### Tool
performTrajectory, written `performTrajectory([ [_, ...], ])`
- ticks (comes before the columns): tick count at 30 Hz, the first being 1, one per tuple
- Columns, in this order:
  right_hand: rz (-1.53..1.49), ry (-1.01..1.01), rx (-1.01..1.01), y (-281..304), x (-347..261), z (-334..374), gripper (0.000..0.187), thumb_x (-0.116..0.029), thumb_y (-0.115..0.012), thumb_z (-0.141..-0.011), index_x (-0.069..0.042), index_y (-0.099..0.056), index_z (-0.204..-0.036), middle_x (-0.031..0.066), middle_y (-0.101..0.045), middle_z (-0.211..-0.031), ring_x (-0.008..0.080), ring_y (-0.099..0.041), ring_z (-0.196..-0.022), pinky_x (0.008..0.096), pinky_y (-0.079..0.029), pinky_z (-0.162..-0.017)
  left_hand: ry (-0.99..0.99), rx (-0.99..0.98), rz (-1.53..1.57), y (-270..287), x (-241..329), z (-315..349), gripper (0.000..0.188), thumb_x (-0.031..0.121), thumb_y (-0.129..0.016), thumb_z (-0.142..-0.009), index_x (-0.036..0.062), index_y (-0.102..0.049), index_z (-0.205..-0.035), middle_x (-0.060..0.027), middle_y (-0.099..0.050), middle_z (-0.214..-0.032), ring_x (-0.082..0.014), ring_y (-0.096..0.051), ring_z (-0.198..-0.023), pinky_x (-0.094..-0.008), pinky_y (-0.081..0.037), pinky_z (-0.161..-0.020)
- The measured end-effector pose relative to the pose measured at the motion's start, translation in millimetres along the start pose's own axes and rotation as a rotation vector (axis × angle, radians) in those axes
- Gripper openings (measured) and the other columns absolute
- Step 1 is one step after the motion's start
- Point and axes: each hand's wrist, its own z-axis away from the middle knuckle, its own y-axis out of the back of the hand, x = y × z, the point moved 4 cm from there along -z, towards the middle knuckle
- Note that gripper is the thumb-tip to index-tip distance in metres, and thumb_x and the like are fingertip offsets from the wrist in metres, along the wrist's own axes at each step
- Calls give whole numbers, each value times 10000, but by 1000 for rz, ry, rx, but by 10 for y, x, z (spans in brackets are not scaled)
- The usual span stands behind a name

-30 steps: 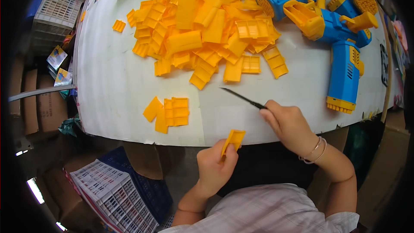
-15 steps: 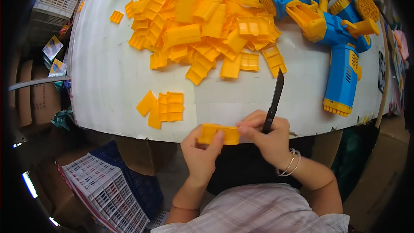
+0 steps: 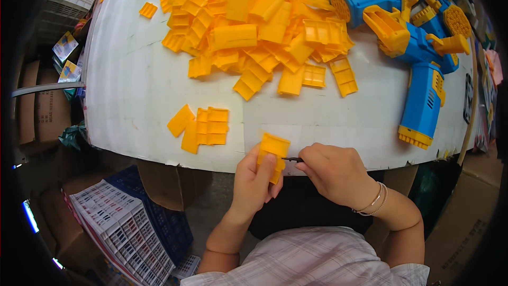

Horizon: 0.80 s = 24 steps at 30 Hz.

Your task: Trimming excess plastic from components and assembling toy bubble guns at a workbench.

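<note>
My left hand (image 3: 254, 180) grips a yellow plastic cover piece (image 3: 274, 144) at the table's near edge, thumb pressed on its face. The piece stands roughly lengthwise, its top end pointing away from me. In my closed right hand (image 3: 336, 175) is a slim black utility knife (image 3: 292, 159), its tip touching or nearly touching the piece's right edge. Most of its handle is hidden by my fingers. Several similar yellow pieces (image 3: 212, 126) lie together left of my hands. Beyond them a big heap of yellow pieces (image 3: 235, 37) spreads over the white table (image 3: 132, 74).
Blue-and-yellow toy blasters (image 3: 423, 95) lie at the table's right and far right. A dark flat object (image 3: 468, 95) rests near the right edge. Down left stand a white plastic crate (image 3: 119, 217) and a dark blue one (image 3: 169, 222). Cardboard boxes (image 3: 53, 119) stand left of the table.
My left hand has turned the yellow piece from crosswise to lengthwise. My right hand has swung the knife from pointing up and away to pointing left, against the piece.
</note>
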Motion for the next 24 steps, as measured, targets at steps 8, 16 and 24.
performTrajectory([
  [8, 55, 15, 6, 38, -19, 35, 156, -189, -607, -789, -85, -495, -759, 49, -501, -587, 240, -517, -491, 329, -377, -415, 38, 24, 82, 35, -31, 30, 196, 172, -411, -923, -6, -493, -921, -18, -464, -546, -56, -372, -339, -181, -255, -298],
  [16, 136, -33, 84, 24, 86, 43, 161, -188, -608, -791, -78, -496, -760, 86, -511, -598, 268, -525, -502, 341, -382, -415, -1, 28, 197, -26, -41, 32, 195, 161, -421, -913, -16, -495, -882, -20, -440, -548, -64, -348, -323, -193, -247, -288],
  [24, 49, -93, 107, -14, 116, 17, 154, -181, -609, -793, -74, -502, -769, 113, -513, -577, 286, -537, -510, 358, -414, -439, 8, 45, 203, 60, -29, 47, 200, 169, -430, -905, -2, -474, -812, -15, -418, -512, -63, -329, -315, -196, -242, -287],
])
